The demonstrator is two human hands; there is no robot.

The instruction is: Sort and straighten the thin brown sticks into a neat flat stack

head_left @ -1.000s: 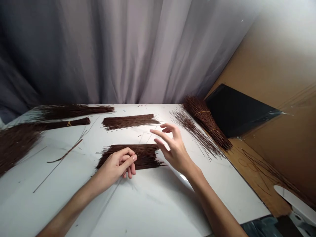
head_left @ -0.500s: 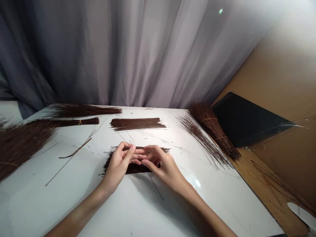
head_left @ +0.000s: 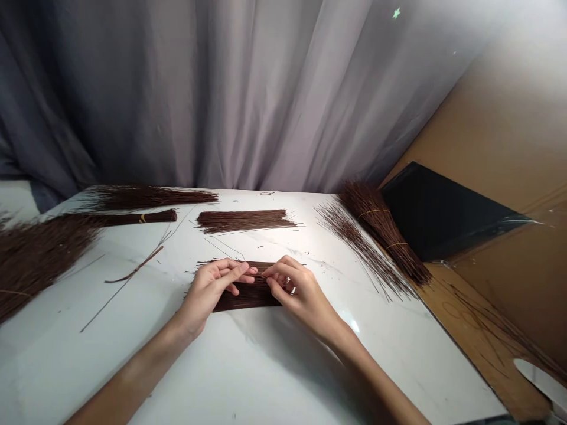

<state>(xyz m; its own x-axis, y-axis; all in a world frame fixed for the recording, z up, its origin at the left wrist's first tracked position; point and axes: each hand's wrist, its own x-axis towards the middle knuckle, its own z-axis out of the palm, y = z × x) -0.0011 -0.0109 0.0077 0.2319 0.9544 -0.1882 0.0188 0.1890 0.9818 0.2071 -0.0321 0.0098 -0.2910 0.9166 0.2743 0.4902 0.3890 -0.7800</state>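
Note:
My left hand (head_left: 219, 283) pinches a thin brown twig (head_left: 224, 248) between thumb and forefinger; its other fingers are loosely curled. Beyond those fingertips the twig sticks out towards the back of the table, with a bend in it. Close by on the right, my right hand (head_left: 295, 286) has its thumb and fingertips drawn together, apparently on the near part of the same twig, which is hard to make out there. Under both hands lies a dense row of dark brown twigs (head_left: 248, 300) on the white table (head_left: 248, 366), partly covered by the hands.
A second flat row of twigs (head_left: 245, 220) lies behind. At right are loose twigs (head_left: 363, 251) and a tied bundle (head_left: 385, 230). More bundles lie at left, including a blurred one (head_left: 44, 260) and a tied one (head_left: 150, 218). A grey curtain (head_left: 230, 94) hangs behind.
My hands have drawn apart, the right one moving right and slightly away from me. The twig end that stuck out towards me below the right hand no longer shows.

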